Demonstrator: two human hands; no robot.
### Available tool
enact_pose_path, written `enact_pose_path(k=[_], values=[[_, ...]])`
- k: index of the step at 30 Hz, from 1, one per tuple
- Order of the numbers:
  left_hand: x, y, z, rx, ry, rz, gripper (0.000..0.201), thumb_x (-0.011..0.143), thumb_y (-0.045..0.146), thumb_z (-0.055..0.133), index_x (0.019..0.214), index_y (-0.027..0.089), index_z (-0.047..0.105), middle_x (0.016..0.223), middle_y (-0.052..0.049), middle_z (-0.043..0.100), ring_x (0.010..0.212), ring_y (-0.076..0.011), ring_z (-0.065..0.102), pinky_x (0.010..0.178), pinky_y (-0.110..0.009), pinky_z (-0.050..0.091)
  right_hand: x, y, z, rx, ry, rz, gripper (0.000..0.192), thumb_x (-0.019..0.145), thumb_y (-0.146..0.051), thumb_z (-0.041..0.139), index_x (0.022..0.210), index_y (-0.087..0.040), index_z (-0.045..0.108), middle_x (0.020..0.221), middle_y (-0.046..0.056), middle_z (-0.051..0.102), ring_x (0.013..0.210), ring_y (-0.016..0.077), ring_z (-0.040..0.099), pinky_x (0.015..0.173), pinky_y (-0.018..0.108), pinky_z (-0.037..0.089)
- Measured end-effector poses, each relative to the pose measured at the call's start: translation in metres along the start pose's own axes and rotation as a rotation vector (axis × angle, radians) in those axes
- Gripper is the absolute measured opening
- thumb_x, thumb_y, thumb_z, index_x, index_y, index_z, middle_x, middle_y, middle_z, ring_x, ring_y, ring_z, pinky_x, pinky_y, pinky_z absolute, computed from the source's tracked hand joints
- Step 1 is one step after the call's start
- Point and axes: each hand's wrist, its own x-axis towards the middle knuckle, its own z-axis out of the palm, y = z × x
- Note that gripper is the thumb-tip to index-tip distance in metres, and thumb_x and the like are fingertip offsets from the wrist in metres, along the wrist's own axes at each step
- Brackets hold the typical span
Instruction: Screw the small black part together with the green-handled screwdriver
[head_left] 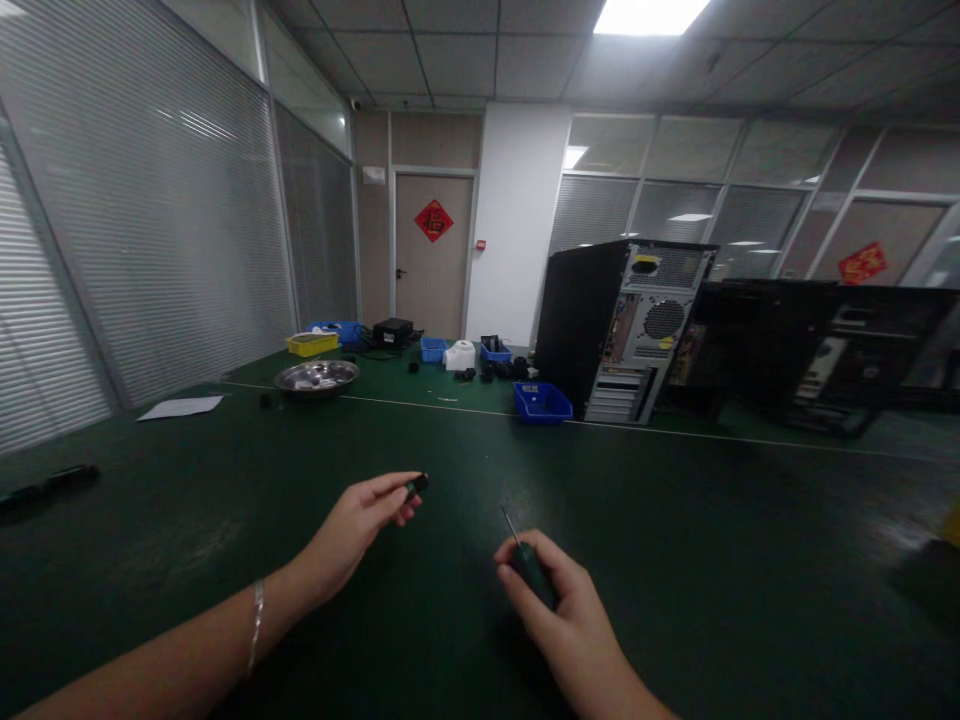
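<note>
— Screwdriver (529,562): we see its handle mostly buried in our right hand (570,625), fingers wrapped around it, above the green table (712,560).
— Our left hand (360,525) pinches a small dark piece (417,485), too small to identify.

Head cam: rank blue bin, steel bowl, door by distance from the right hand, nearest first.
From the right hand, which grips a screwdriver:
1. Blue bin, straight ahead on the table beside the computer tower.
2. Steel bowl, far left on the table.
3. Door, back wall beyond the table.
</note>
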Motion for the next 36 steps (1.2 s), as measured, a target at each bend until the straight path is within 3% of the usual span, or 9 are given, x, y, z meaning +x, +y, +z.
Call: enact_pose_path(k=[5, 8, 15, 23, 28, 36], values=[[-0.032, -0.001, 0.034, 0.216, -0.340, -0.072, 0.033, 0.081, 0.026, 0.067, 0.112, 0.015, 0.070, 0.093, -0.007, 0.072, 0.077, -0.0175, 0.061, 0.071, -0.030, 0.047, -0.002, -0.003, 0.003, 0.038, -0.011, -0.065, 0.011, 0.087, -0.028, 0.059, 0.089, -0.019, 0.064, 0.083, 0.002, 0.065, 0.081, 0.0214, 0.062, 0.073, 0.030, 0.047], [-0.041, 0.002, 0.040, 0.223, -0.436, -0.084, 0.026, 0.080, 0.026, 0.066, 0.103, 0.014, 0.071, 0.080, -0.003, 0.069, 0.071, -0.0158, 0.060, 0.068, -0.029, 0.048, -0.003, -0.006, 0.003, 0.077, -0.077, -0.074, 0.011, 0.086, -0.027, 0.060, 0.091, -0.018, 0.064, 0.087, 0.004, 0.067, 0.084, 0.0220, 0.063, 0.075, 0.030, 0.049], [-0.035, 0.005, 0.037, 0.178, -0.338, -0.028, 0.018, 0.076, 0.022, 0.068, 0.091, 0.013, 0.067, 0.075, 0.000, 0.064, 0.063, -0.0125, 0.055, 0.060, -0.026, 0.043, -0.004, -0.007, 0.002, 0.037, -0.092, -0.045, 0.013, 0.087, -0.029, 0.060, 0.094, -0.018, 0.063, 0.086, 0.004, 0.066, 0.082, 0.0215, 0.062, 0.074, 0.031, 0.047], [-0.031, -0.002, 0.033, 0.079, -0.301, -0.055, 0.026, 0.085, 0.025, 0.061, 0.109, 0.016, 0.068, 0.085, -0.003, 0.067, 0.071, -0.0151, 0.056, 0.066, -0.028, 0.043, -0.005, -0.009, 0.000, 0.117, -0.149, -0.081, 0.019, 0.092, -0.030, 0.056, 0.106, -0.021, 0.066, 0.095, 0.005, 0.066, 0.089, 0.0220, 0.063, 0.079, 0.032, 0.048], [-0.029, -0.002, 0.032, 0.035, -0.271, -0.110, 0.024, 0.084, 0.024, 0.063, 0.105, 0.015, 0.071, 0.087, -0.005, 0.067, 0.075, -0.0155, 0.056, 0.069, -0.028, 0.042, -0.003, -0.009, -0.001, 0.021, -0.147, -0.085, 0.023, 0.090, -0.027, 0.058, 0.109, -0.022, 0.070, 0.095, 0.006, 0.067, 0.088, 0.0233, 0.061, 0.080, 0.035, 0.048], [-0.028, -0.006, 0.029, 0.123, -0.251, -0.080, 0.018, 0.081, 0.023, 0.064, 0.093, 0.014, 0.073, 0.077, -0.003, 0.065, 0.066, -0.0132, 0.053, 0.059, -0.024, 0.039, 0.000, -0.008, 0.001, 0.028, -0.180, -0.122, 0.024, 0.088, -0.020, 0.062, 0.109, -0.022, 0.073, 0.091, 0.006, 0.066, 0.085, 0.0208, 0.063, 0.075, 0.031, 0.047]])
